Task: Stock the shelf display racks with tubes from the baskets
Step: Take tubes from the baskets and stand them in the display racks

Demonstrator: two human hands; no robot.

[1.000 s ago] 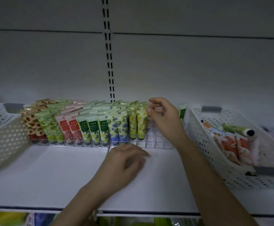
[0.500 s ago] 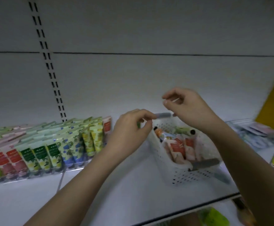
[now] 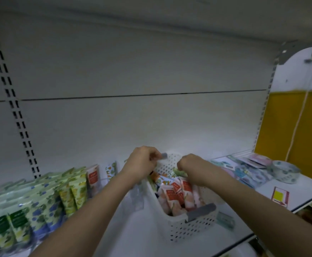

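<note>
I see both hands at the basket [image 3: 181,232], mid-shelf [image 3: 142,238] — left hand [image 3: 142,164] fingers curled at its far rim, right hand [image 3: 190,166] curled over the tubes [image 3: 177,193]; grip cannot be determined.

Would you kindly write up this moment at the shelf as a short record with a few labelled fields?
setting: white shop shelf with a pegged back panel
basket: white perforated basket with grey handles, on the shelf right of centre
basket contents: pink and orange tubes, lying loose
display rack: rows of green, blue-flowered and yellow tubes standing upright at left
left hand: left hand curled at the basket's far grey handle
right hand: right hand curled over the basket's contents; what it holds cannot be told
</note>
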